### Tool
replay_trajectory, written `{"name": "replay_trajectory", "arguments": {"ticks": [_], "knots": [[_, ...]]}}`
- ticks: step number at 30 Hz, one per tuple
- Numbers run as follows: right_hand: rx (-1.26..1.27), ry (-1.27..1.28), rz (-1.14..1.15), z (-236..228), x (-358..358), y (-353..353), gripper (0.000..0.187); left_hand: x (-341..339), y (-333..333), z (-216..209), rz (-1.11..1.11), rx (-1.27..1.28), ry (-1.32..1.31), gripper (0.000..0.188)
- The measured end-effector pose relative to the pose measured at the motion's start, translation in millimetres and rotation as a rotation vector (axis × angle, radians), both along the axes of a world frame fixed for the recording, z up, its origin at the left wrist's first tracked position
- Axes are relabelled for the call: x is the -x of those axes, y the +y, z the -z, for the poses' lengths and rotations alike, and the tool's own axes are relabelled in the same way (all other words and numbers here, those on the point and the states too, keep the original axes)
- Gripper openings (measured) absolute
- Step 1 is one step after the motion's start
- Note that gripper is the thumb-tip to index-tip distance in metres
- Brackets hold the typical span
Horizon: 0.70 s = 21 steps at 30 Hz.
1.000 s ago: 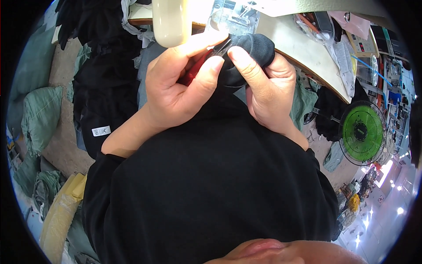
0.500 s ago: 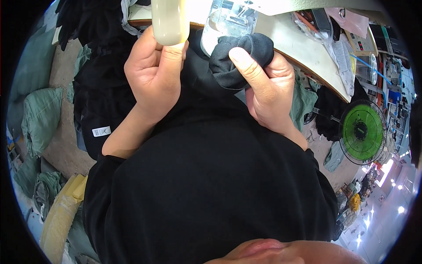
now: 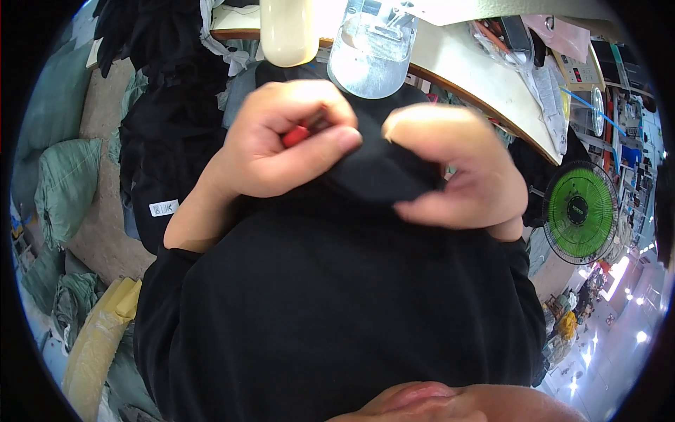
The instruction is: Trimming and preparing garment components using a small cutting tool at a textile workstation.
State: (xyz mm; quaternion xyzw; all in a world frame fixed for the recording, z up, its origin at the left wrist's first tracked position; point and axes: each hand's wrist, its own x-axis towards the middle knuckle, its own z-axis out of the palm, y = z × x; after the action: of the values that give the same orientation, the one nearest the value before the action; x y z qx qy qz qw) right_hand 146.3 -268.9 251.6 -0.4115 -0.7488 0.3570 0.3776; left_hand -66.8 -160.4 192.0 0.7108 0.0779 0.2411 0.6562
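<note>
My left hand [image 3: 292, 141] is closed around a small red-ended tool [image 3: 296, 136], most of which the fingers hide. Black cloth [image 3: 383, 165] hangs in front of my chest, bunched between both hands. My right hand [image 3: 464, 165], smeared by motion, has its thumb and fingers curved round the right side of this cloth. Just beyond the hands are the sewing machine's cream rounded arm end [image 3: 288, 35] and its clear-covered bed [image 3: 373, 60].
A white table [image 3: 478, 88] stretches to the right, bearing tools and a plastic bag. A green-bladed fan [image 3: 578, 211] stands at right. Dark garments [image 3: 169, 162] lie at left near green sacks [image 3: 67, 190] and a yellow wrapped roll [image 3: 102, 344].
Both hands have come down and nearer my body, away from the machine. The black cloth moved with the right hand, and a red-ended tool now shows in the left hand.
</note>
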Motion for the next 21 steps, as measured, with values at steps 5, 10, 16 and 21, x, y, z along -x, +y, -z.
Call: {"name": "replay_trajectory", "arguments": {"ticks": [5,10,16,21], "knots": [[-0.409,-0.331,0.496,12.8,-2.2,11.4,0.031,-1.7,-1.4,-2.7,-0.145,-0.111,-0.134,0.007],[-0.753,-0.33,0.594,49.6,4.7,18.7,0.041,-8.2,-9.2,-1.0,-0.261,-0.158,-0.177,0.034],[-0.909,-0.381,0.604,68.0,4.8,21.7,0.035,-0.6,-9.2,-1.3,-0.309,-0.301,0.055,0.036],[-0.921,-0.433,0.574,64.9,2.0,22.5,0.026,-8.8,-6.2,-3.4,-0.37,-0.497,-0.079,0.035]]}}
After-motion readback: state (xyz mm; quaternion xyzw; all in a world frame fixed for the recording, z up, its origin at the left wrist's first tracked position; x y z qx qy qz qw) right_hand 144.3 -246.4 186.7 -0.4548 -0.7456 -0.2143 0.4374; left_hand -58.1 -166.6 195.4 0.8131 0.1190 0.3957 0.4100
